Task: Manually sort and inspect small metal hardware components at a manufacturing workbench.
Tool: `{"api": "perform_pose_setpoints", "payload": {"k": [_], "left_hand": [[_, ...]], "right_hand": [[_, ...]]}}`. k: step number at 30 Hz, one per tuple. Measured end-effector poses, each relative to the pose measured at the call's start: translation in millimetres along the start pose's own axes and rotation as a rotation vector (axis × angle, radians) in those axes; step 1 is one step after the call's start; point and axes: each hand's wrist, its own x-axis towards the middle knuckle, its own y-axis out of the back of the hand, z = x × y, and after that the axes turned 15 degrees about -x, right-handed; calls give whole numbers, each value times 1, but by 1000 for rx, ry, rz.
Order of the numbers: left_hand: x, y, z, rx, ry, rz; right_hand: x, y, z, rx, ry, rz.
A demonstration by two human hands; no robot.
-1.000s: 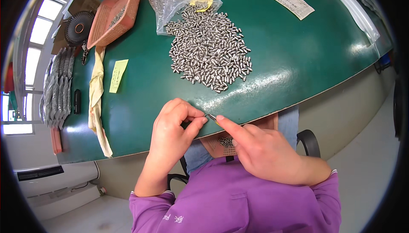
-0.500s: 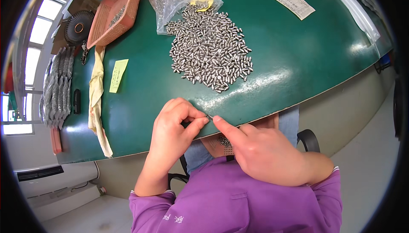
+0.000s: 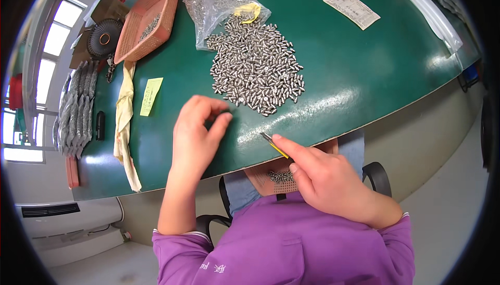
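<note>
My left hand (image 3: 197,134) is over the green table, its thumb and forefinger curled close together at the lower left edge of a heap of small metal pins (image 3: 255,69). What sits between those fingertips, if anything, is too small to make out. In my right hand (image 3: 325,175) is a slim cutter knife (image 3: 278,149) with a yellow body and a metal tip. Its tip points up and left, over the table's near edge, and my forefinger lies along it. Below, on my lap, a pinkish perforated basket (image 3: 259,179) holds more metal pins.
A clear plastic bag (image 3: 219,4) of pins lies open behind the heap. At left are an orange basket (image 3: 140,43), a yellow cloth (image 3: 124,123), a yellow note (image 3: 151,96), a black fan (image 3: 104,39) and filled grey bags (image 3: 75,110). A paper slip (image 3: 352,9) lies at far right.
My left hand has moved up and left, away from the right hand, to the heap's edge. My right hand has shifted slightly right and down, and the cutter knife's yellow body now shows.
</note>
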Motion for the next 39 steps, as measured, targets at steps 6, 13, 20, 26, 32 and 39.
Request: {"api": "perform_pose_setpoints", "payload": {"k": [6,13,20,26,32,39], "left_hand": [[21,-5,-20,64,22,18],[-11,-7,12,-3,43,-115],[-35,-22,20,-47,54,-108],[-37,-24,18,-57,40,-76],[-38,-27,16,-75,28,-60],[-37,-27,17,-88,23,-44]], "right_hand": [[-1,-1,-1,-36,8,-34],[0,0,-2,-51,8,-61],[1,-3,-7,-108,37,-105],[2,-5,-10,-108,35,-133],[6,5,-17,-80,-43,-255],[9,8,-19,-157,-11,-298]]}}
